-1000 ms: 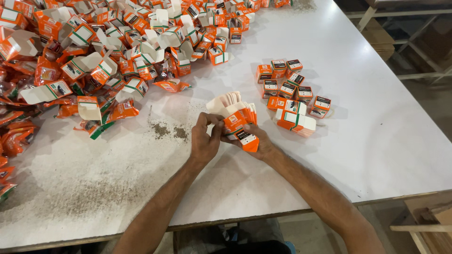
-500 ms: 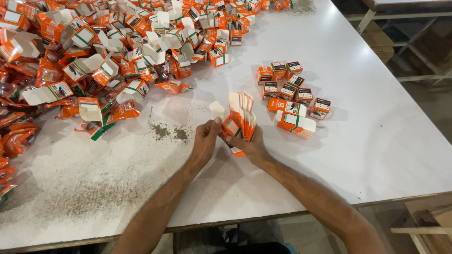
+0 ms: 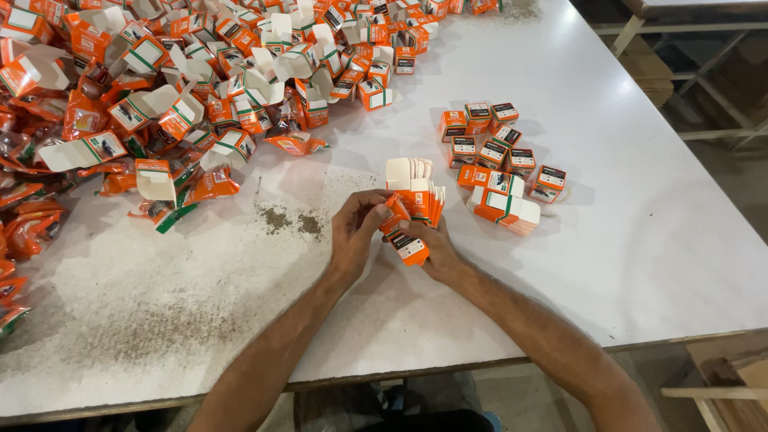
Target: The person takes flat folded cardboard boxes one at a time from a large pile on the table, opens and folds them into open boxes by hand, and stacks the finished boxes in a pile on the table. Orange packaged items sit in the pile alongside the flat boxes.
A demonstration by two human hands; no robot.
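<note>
Two hands folding small cartons at the white bench

Left hand (image 3: pixel 356 232) and right hand (image 3: pixel 428 248) both close their grip on a fanned stack of flat orange cartons (image 3: pixel 412 200), held just above the bench (image 3: pixel 608 224); beyond sit closed boxes (image 3: pixel 500 152), farther off a heap of open cartons (image 3: pixel 200 88).

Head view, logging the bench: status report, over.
Left hand and right hand both grip a small orange box and flat cartons. Closed boxes beside. Dirt patch near left hand.
</note>
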